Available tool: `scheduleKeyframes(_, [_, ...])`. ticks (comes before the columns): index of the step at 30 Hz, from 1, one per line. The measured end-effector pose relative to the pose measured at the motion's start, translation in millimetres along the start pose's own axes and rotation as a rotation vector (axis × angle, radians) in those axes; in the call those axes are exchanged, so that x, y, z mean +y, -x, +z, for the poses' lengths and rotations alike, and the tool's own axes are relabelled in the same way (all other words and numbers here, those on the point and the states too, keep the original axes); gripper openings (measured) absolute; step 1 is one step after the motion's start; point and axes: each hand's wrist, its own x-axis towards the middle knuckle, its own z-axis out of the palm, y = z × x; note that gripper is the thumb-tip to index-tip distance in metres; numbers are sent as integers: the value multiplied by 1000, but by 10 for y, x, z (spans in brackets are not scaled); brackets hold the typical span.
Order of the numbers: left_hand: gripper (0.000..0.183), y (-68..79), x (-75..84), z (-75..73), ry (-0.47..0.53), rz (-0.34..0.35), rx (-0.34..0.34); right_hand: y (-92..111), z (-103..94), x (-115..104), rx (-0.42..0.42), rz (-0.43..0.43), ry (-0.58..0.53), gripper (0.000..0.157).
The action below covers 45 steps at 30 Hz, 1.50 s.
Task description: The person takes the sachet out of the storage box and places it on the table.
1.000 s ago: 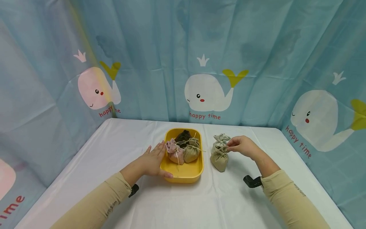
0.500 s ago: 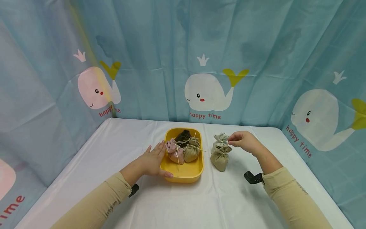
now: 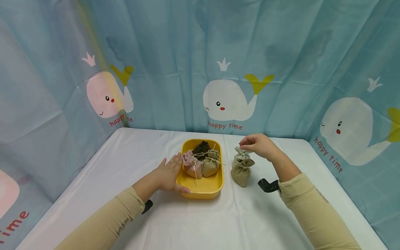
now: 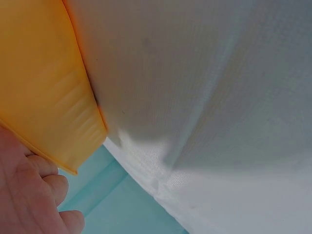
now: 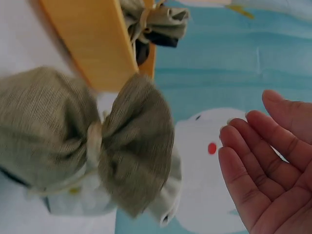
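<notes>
Right hand (image 3: pixel 260 146): fingers loosely bent, thumb apart, nothing held; fingertips by the top of the pale bag (image 3: pixel 238 159), contact unclear. Pale bag stands on the white table (image 3: pixel 193 222), right of the yellow tray (image 3: pixel 200 187), behind a tan bag (image 3: pixel 241 176). Left hand (image 3: pixel 169 176): fingers extended against tray's left side, gripping nothing.

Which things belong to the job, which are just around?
Likely the job:
yellow tray, left hand touching it
pink bag, dark bag, inner tan bag inside
pale bag, outer tan bag outside
right hand near them

Just around:
whale-print curtain
white tablecloth
</notes>
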Motion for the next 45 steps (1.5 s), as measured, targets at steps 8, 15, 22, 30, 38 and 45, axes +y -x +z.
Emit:
scheduleKeyframes(8, [127,16,13,-32,4,0,-1,-116,170,-227,-18,-37,-3,19])
scheduleKeyframes(15, [128,30,32,-60,3,-2,-6,-251,344,-334,-46,-11,44,13])
scheduleKeyframes(22, [128,2,20,-20,-9,1,2,-318,475,-381,-97,50,67,11])
scheduleKeyframes(30, [130,21,20,-37,-9,1,-1,-363,596,-386,-153,99,87,10])
scheduleKeyframes(38, [129,8,6,-7,-17,2,5,-408,722,-413,-155,94,164,13])
scheduleKeyframes(45, [130,11,0,2,1,-2,0,-455,805,-430,-122,99,196,16])
